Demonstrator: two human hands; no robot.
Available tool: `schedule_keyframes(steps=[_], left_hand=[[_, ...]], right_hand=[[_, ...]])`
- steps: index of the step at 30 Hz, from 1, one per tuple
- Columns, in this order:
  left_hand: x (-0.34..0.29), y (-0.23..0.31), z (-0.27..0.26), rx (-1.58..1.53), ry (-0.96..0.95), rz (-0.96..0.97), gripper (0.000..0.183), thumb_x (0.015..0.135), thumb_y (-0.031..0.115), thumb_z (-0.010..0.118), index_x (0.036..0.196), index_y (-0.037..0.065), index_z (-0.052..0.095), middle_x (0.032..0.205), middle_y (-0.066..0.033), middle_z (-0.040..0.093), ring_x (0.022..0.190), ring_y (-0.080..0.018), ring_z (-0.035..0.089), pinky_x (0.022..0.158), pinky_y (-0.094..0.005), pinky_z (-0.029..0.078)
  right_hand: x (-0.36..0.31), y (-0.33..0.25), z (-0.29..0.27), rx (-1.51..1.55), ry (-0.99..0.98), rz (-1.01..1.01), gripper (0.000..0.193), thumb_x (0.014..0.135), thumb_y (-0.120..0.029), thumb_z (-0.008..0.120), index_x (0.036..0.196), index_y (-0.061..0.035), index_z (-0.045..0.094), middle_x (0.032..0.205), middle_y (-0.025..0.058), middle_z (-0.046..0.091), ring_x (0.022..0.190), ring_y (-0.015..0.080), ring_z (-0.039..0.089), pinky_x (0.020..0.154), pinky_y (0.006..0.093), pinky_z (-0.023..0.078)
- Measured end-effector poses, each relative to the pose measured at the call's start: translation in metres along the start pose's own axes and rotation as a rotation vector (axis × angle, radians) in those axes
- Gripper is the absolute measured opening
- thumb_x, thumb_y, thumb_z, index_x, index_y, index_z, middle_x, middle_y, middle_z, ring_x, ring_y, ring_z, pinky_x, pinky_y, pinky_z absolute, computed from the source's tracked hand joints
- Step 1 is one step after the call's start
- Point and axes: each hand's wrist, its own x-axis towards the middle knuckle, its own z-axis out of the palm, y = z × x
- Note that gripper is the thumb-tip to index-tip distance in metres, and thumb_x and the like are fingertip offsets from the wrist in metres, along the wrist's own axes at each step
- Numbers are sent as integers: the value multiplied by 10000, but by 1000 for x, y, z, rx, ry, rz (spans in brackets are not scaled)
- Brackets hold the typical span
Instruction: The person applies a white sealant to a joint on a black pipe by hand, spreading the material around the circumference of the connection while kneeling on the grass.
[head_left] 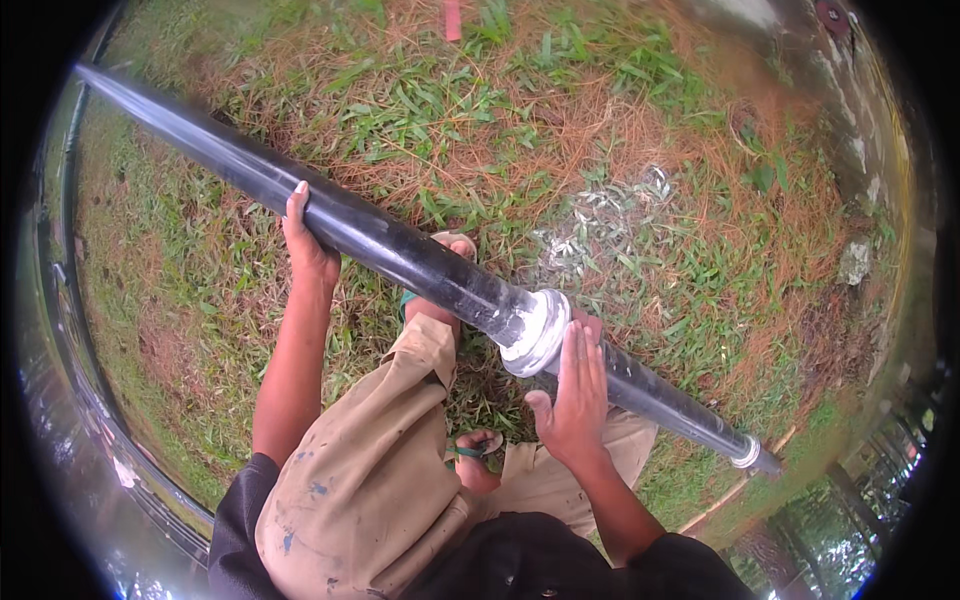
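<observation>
A long black pole (375, 235) slants across the view from upper left to lower right, above my knees. Its raised ring collar (535, 335) is smeared with white, and a second, smaller pale ring (746, 452) circles the thinner right end. My left hand (310, 245) grips the pole left of the middle, its palm under the near side and a finger over the top. Just right of the collar, my right hand (578, 390) presses nearly straight fingers on a reddish-brown piece of sandpaper (592, 325) against the pole. Most of that piece is hidden under the fingers.
White powder or paint dusts the grass (600, 225) beyond the collar. A red strip (452, 20) lies on the ground at the far edge. My paint-spotted tan trousers (370, 450) and sandaled feet are below the pole. A stained wall (855, 130) rises at the right.
</observation>
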Motion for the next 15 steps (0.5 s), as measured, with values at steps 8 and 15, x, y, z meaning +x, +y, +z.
schedule_keyframes(steps=[8,15], left_hand=[[11,0,-7,-49,-7,3,599,979,424,791,1388,42,578,1197,-176,722,1159,-359,722,1058,-520,589],[13,6,-16,-88,-67,-63,572,985,416,779,1396,59,604,1249,-167,729,1186,-367,705,1097,-552,568]], right_hand=[[64,41,10,264,-421,342,812,1106,-524,587,1681,24,421,1374,290,693,1242,467,675,1029,564,532],[42,44,21,252,-189,226,1008,1089,-802,366,1622,42,502,1438,334,685,1416,445,622,1190,530,469]])
